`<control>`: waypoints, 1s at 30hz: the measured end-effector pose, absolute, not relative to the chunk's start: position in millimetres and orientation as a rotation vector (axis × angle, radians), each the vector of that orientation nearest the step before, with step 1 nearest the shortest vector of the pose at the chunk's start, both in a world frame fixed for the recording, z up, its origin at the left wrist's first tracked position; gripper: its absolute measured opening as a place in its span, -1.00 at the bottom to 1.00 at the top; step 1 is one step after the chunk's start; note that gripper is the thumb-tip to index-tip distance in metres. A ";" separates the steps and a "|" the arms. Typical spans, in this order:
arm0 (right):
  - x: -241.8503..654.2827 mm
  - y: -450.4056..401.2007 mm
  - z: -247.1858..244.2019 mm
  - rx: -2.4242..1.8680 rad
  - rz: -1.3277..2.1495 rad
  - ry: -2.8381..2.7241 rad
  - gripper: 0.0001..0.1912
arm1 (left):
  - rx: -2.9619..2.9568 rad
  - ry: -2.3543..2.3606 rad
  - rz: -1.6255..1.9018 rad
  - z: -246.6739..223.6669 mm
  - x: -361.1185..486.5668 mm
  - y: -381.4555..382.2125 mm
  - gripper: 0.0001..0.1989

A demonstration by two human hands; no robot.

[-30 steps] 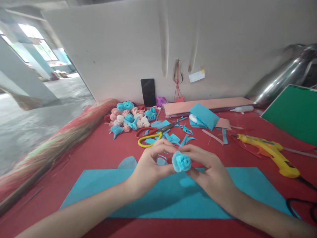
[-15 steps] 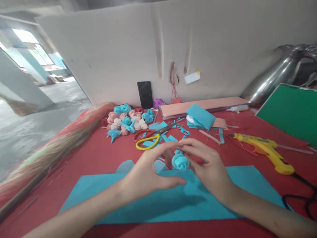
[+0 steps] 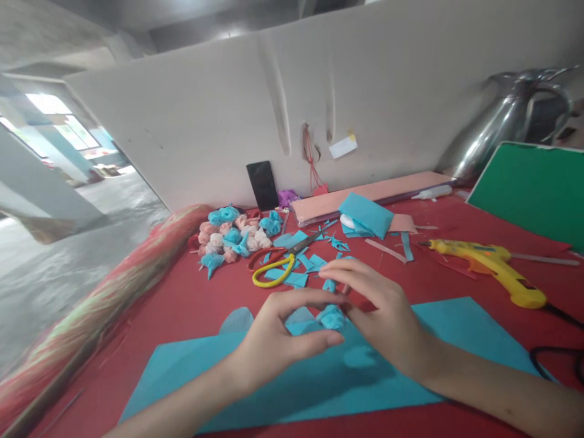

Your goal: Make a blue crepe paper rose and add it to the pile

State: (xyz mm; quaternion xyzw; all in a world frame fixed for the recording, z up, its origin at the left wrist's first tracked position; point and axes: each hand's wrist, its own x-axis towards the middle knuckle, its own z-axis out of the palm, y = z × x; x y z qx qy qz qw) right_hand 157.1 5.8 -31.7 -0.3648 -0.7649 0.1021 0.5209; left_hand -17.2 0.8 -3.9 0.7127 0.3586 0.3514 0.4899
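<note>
A blue crepe-paper rose [image 3: 331,318] is held between my two hands above a long sheet of blue crepe paper [image 3: 255,389]. My right hand [image 3: 381,310] grips it from the right, fingers bent around its narrow twisted end, which points away from me. My left hand [image 3: 287,325] curves about the bloom, index finger over the top and thumb at its near edge. Where the fingertips meet the paper is partly hidden. Rounded blue paper petals [image 3: 236,320] lie at the sheet's far edge, beyond my left hand.
Scissors [image 3: 278,271] with yellow and red handles lie among blue paper scraps. A pile of paper roses [image 3: 232,234] sits at the back left. On the right are a yellow glue gun [image 3: 493,261], its cord and a green board [image 3: 533,194]. Folded blue paper [image 3: 367,213] lies behind.
My left fingers have closed in on the rose, index over its top. The bloom has tipped and sits slightly lower, its twisted end now showing. The camera view has tilted.
</note>
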 end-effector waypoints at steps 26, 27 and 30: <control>151.2 11.1 -65.7 -1.021 0.189 -2.053 -0.66 | 1.628 1.590 1.005 59.8 -107.4 158.0 -0.74; 151.3 11.5 -66.3 -1.022 0.188 -2.054 -0.67 | 1.631 1.649 0.943 62.0 -109.0 171.4 -0.77; 151.0 13.2 -67.7 -1.021 0.185 -2.054 -0.66 | 1.630 1.808 0.780 67.0 -107.7 199.8 -0.77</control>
